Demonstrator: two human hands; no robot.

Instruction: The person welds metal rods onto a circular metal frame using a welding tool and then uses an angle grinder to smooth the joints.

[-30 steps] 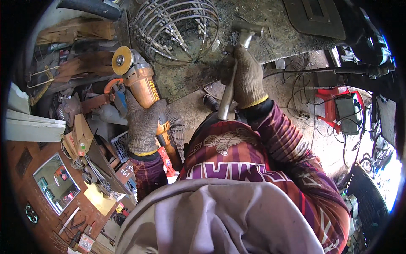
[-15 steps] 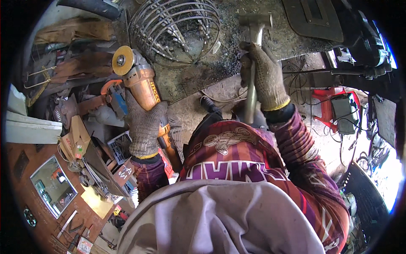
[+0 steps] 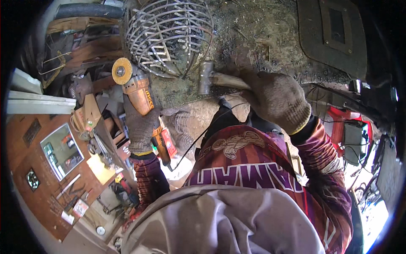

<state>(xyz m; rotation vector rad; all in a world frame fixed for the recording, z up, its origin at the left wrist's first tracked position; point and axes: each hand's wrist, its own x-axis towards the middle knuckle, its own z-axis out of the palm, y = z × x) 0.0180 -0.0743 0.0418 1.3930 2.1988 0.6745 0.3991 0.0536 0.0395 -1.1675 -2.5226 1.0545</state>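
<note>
My left hand [image 3: 141, 131], in a knitted work glove, is wrapped round the body of an orange angle grinder [image 3: 140, 94]. The grinder's tan disc [image 3: 122, 71] points up and away from me, left of the cage and touching nothing I can see. In my right hand [image 3: 281, 101], also gloved, a hammer [image 3: 230, 80] is gripped by its handle. Its metal head [image 3: 206, 77] points left, just beyond the near right rim of a round cage of bent metal rods [image 3: 169, 40]. Whether head and cage touch, I cannot tell. The cage sits on a worn, stained workbench [image 3: 262, 31].
A dark welding shield [image 3: 306, 46] with a window lies at the bench's right. To the left are stacked scrap [image 3: 91, 63] and a brown board [image 3: 31, 156] with a mirror [image 3: 62, 151]. A red chair [image 3: 336, 122] stands right. A thin black cable [image 3: 198, 137] crosses before me.
The hammer has swung from upright to nearly level, its head now to the left near the cage. My left hand still holds the grinder. The view has shifted, and the cage appears turned.
</note>
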